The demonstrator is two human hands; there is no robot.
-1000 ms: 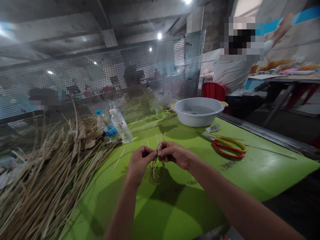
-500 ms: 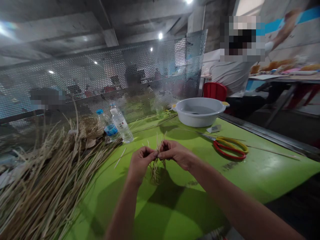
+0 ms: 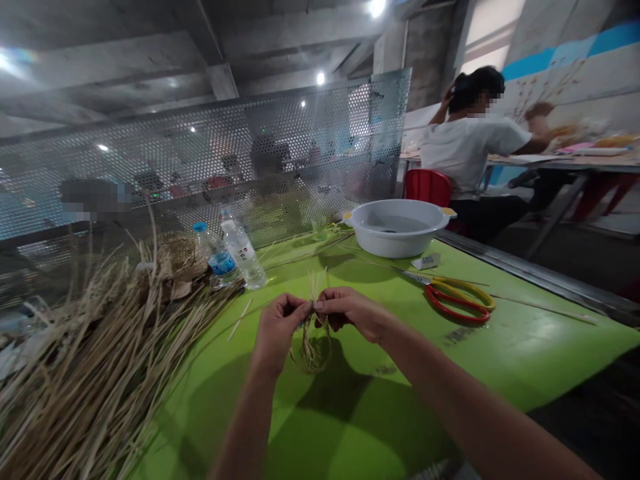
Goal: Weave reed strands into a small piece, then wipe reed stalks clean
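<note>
Over the green table (image 3: 370,427), a small bunch of pale straw strands (image 3: 313,350) is pinched between both my hands. My left hand (image 3: 280,328) grips it from the left, thumb and forefinger closed. From the right, my right hand (image 3: 353,312) pinches the same spot, its fingertips meeting the left ones. Short ends stick up above the fingers, and curved strands hang below in a loose loop. The exact crossing of the strands is hidden by my fingertips. Right of my hands lie scissors (image 3: 457,300) with red and yellow handles.
A big heap of dry straw (image 3: 105,360) covers the left side. Behind it stand two plastic bottles, one blue-capped (image 3: 220,260) and one white-capped (image 3: 243,253). A white basin (image 3: 397,243) holds water at the back, before a perforated metal screen (image 3: 200,153). A seated person (image 3: 465,143) is beyond.
My right hand's fingers have shifted slightly at the pinch, and the hanging strands now spread into a rounder loop. In the background, the person has lowered an arm.
</note>
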